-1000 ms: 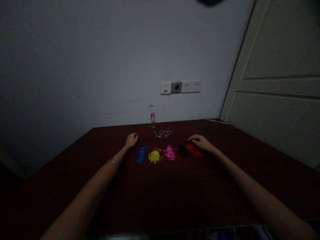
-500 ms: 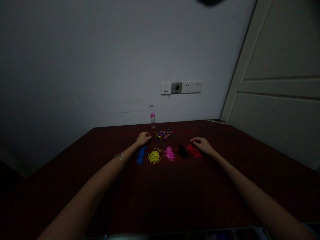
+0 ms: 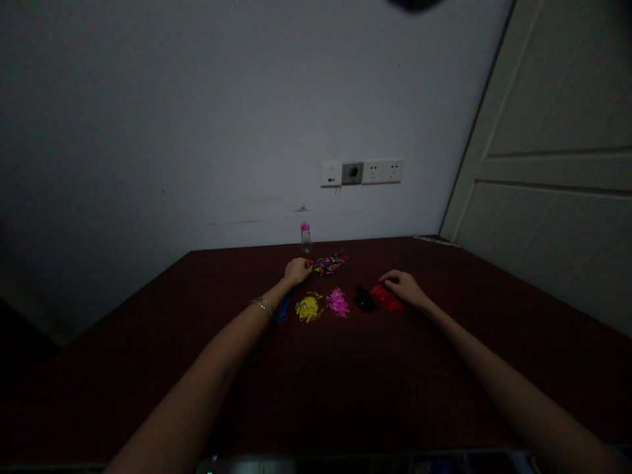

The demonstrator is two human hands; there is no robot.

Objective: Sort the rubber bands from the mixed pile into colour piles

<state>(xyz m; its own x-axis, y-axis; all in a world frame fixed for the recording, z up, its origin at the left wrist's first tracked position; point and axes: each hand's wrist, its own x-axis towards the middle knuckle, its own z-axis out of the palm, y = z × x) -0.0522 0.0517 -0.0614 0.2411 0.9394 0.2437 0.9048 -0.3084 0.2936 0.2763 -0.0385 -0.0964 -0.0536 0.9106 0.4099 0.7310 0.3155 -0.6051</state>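
Note:
My left hand (image 3: 298,270) is at the left edge of a mixed-colour pile of what look like small rubber bands (image 3: 330,264). Its fingertips are drawn together there, and anything between them is too small to make out. My right hand (image 3: 402,288) rests by the far edge of the red pile (image 3: 388,299), its fingers loosely bent and apart from the thumb. Left of the red bands lie a black pile (image 3: 365,300), a pink pile (image 3: 338,303) and a yellow pile (image 3: 309,307). The blue pile (image 3: 282,309) is partly hidden behind my left wrist.
A clear bottle with a pink top (image 3: 306,237) stands behind the mixed pile near the wall (image 3: 237,145). Sockets (image 3: 382,172) are set in the wall. A pale panelled door (image 3: 553,224) is on the right of the dark red table (image 3: 365,388).
My left hand has moved right to the edge of the mixed pile, and its wrist now covers part of the blue bands. My right hand stays by the red pile.

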